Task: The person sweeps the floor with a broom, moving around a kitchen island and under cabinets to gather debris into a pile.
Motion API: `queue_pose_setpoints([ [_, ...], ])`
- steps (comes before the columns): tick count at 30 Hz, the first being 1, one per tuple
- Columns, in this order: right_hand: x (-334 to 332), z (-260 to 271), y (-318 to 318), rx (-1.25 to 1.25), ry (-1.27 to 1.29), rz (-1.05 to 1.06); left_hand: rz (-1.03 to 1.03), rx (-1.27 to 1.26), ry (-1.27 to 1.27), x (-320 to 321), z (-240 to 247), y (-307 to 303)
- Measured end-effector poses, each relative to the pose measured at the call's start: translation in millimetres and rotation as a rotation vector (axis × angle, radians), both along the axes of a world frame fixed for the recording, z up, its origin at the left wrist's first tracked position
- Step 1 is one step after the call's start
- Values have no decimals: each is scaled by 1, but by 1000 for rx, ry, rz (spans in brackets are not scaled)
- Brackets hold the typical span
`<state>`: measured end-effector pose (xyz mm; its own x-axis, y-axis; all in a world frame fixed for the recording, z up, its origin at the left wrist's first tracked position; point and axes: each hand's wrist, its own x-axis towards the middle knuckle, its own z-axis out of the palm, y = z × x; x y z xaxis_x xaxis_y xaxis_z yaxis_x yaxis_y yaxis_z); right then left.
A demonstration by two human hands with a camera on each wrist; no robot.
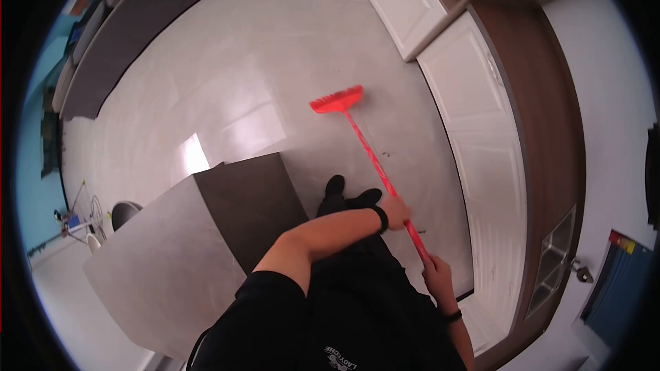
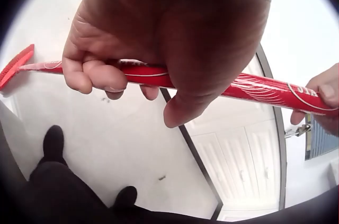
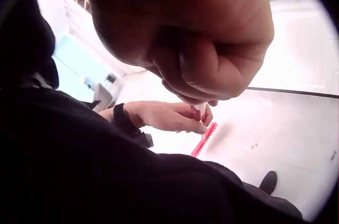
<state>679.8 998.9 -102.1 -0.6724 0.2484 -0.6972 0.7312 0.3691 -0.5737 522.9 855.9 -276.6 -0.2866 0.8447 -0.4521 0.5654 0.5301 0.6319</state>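
A red broom [image 1: 337, 100] with a long red-and-white handle [image 1: 371, 154] slants across the head view, its bristled head on the pale floor ahead of the feet. My left hand [image 1: 394, 213] grips the handle partway down. In the left wrist view, the left fingers [image 2: 103, 75] curl round the handle, with the thumb on the near side. Higher up, close to the handle's end, my right hand [image 1: 438, 276] holds on. The right wrist view shows that hand's fingers [image 3: 198, 68] tightly curled, hiding most of the handle there.
Small bits of debris [image 1: 386, 154] lie on the floor beside the handle. White cabinets [image 1: 481, 130] under a brown counter [image 1: 550, 96] line the right side. A grey block-like island [image 1: 158, 254] stands close on the left, and a dark sofa [image 1: 148, 27] is at far left.
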Motion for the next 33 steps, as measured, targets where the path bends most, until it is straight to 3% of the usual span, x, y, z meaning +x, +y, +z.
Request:
queue_pose_setpoints([
  [4,-86,-68,-63,-41,139,187,316,-157,136,-68,-6,-108],
  [7,-149,-88,-135,-4,240,299,479,-269,98,-103,-47,-182],
  [9,-167,-110,-173,87,278,401,534,-291,73,-106,-56,-219],
  [11,-175,-105,-204,127,219,443,716,-326,-9,-100,-67,-244],
  [13,-168,-110,-212,168,152,496,717,-355,-78,-84,-77,-250],
  [18,-96,-116,-168,283,-13,609,601,-346,-168,-18,-102,-199],
  [33,105,-59,15,258,-90,523,394,-242,-312,186,-67,-6],
])
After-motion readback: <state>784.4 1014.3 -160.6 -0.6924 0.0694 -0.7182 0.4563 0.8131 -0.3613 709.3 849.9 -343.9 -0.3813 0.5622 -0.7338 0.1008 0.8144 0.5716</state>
